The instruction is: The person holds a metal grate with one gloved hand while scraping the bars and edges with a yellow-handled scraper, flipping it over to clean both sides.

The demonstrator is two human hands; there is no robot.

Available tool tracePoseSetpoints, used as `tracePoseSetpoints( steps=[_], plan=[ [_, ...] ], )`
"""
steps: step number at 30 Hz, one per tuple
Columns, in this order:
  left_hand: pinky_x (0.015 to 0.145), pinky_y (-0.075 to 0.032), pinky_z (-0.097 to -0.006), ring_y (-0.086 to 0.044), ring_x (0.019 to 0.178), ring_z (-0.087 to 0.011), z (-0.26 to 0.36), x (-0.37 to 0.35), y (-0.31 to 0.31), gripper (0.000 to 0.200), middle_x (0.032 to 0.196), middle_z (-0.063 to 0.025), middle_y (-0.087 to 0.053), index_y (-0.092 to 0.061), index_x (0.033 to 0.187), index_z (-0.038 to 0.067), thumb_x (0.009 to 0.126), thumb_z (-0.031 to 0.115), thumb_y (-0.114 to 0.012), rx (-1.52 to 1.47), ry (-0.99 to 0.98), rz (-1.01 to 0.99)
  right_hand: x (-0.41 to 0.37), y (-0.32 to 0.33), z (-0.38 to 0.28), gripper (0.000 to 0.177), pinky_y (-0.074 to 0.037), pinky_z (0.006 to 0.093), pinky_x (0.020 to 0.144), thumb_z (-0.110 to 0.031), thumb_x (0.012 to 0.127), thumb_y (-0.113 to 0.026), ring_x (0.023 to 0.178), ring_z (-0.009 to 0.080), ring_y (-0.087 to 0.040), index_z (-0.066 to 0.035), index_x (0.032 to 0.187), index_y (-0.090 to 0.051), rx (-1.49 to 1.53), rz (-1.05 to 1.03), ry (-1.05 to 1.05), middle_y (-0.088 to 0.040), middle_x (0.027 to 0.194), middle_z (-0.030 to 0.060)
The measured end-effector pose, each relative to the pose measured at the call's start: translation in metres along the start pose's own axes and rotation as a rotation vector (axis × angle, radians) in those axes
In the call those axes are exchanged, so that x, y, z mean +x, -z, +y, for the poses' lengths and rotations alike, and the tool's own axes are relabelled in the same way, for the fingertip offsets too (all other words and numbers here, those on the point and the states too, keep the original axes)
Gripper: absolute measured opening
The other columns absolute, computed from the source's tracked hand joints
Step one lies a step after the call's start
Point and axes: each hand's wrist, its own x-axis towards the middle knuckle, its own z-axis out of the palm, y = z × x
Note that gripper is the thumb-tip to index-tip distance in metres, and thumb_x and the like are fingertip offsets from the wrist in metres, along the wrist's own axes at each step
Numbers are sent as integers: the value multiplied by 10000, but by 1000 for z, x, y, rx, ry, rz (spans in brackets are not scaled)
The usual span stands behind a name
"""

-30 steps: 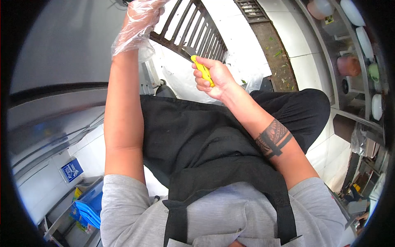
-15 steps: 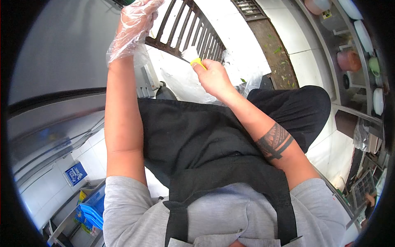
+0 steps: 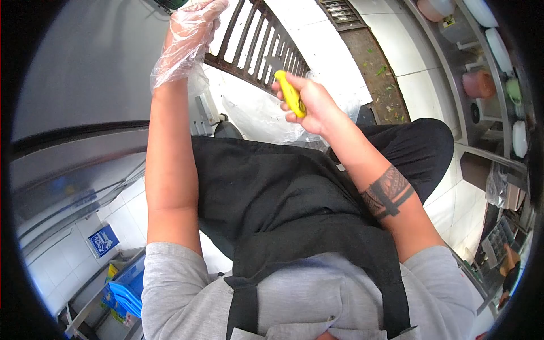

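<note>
My left hand (image 3: 192,34), in a clear plastic glove, is at the top edge of the view. Its fingers curl at the near left end of a dark, slatted drain grate (image 3: 253,42); the exact grip is partly cut off by the frame. My bare right hand (image 3: 310,102) is wrapped around the yellow handle of a scraper (image 3: 291,95). The scraper's blade points up toward the grate's lower edge and looks blurred, apart from the bars as far as I can see. Clear plastic sheeting (image 3: 249,116) lies below the grate.
An open drain channel (image 3: 377,76) with dirt and leaves runs through the white floor, another grate (image 3: 341,14) at its far end. To the left stands a large grey metal surface (image 3: 85,62). Metal shelves (image 3: 493,136) with containers line the right side.
My right hand has drawn back and turned, pulling the scraper away from the grate's edge, so more of its yellow handle shows. My left hand and the grate have shifted slightly right.
</note>
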Motion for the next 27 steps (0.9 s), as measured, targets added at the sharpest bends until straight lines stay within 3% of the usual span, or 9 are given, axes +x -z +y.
tracePoseSetpoints(
  steps=[2, 4, 8, 10, 12, 16, 19, 21, 27],
  plan=[
    [465, -294, -232, -422, 533, -23, 6, -3, -5, 187, 645, 120, -525, -679, 783, 162, 929, 221, -779, 11, 44, 40, -10, 9, 10, 327, -346, 267, 476, -343, 1082, -523, 528, 116, -407, -44, 1019, -640, -23, -12, -45, -510, 776, 17],
    [464, -297, -229, -422, 532, -21, 5, -6, -8, 170, 648, 122, -525, -689, 803, 158, 932, 222, -780, 8, 47, 50, -19, 8, 21, 266, -321, 248, 456, -306, 1065, -598, 539, 99, -458, -47, 1082, -660, -307, 43, 134, -562, 831, 6],
    [459, -297, -227, -420, 527, -18, 6, -13, -14, 151, 652, 126, -525, -700, 834, 156, 939, 223, -785, -13, 58, 70, -27, 1, 38, 365, -364, 257, 480, -277, 1031, -666, 556, 59, -484, 35, 1217, -703, -646, 74, 492, -653, 929, 49],
    [448, -298, -226, -422, 514, -18, 9, -20, -16, 150, 646, 125, -527, -702, 842, 150, 942, 223, -787, -69, 72, 49, -28, -5, 42, 428, -392, 251, 512, -286, 1028, -671, 578, 42, -494, 32, 1314, -688, -629, 83, 536, -665, 871, 33],
    [436, -301, -225, -422, 498, -20, 8, -22, -17, 156, 642, 119, -531, -698, 836, 145, 941, 217, -788, -183, 96, 35, -25, -7, 43, 369, -543, 339, 823, -245, 1027, -630, 879, 174, -709, 82, 1181, -706, -608, 94, 569, -593, 1460, 261],
    [463, -363, -228, -487, 525, -36, -4, -15, -11, 152, 672, 84, -592, -741, 905, 90, 970, 227, -746, -221, 114, -28, -20, -13, 34, 360, -535, 342, 849, -245, 1032, -615, 978, 191, -717, 78, 1153, -715, -670, 115, 500, -592, 1451, 273],
    [486, -308, -216, -429, 544, -23, 1, -20, -14, 339, 692, 70, -550, -766, 1102, 72, 915, 351, -811, -93, 155, 79, -26, -14, 36, 369, -534, 336, 844, -244, 1032, -612, 938, 175, -707, 83, 1172, -707, -563, 120, 429, -607, 1434, 272],
    [479, -309, -214, -442, 537, -25, 8, -28, -19, 330, 699, 61, -562, -760, 1116, 68, 914, 323, -813, -120, 137, 81, -23, -15, 45, 451, -327, 259, 453, -282, 1044, -642, 484, 49, -409, -8, 1402, -645, -503, 128, 475, -553, 647, -19],
    [470, -307, -221, -419, 522, -32, 8, -29, -21, 302, 708, 49, -565, -758, 1109, 64, 910, 282, -819, -96, 122, 100, -14, -7, 31, 425, -296, 258, 422, -297, 1056, -625, 465, 52, -386, -28, 1384, -660, -423, 96, 396, -530, 645, -24]
  ],
)
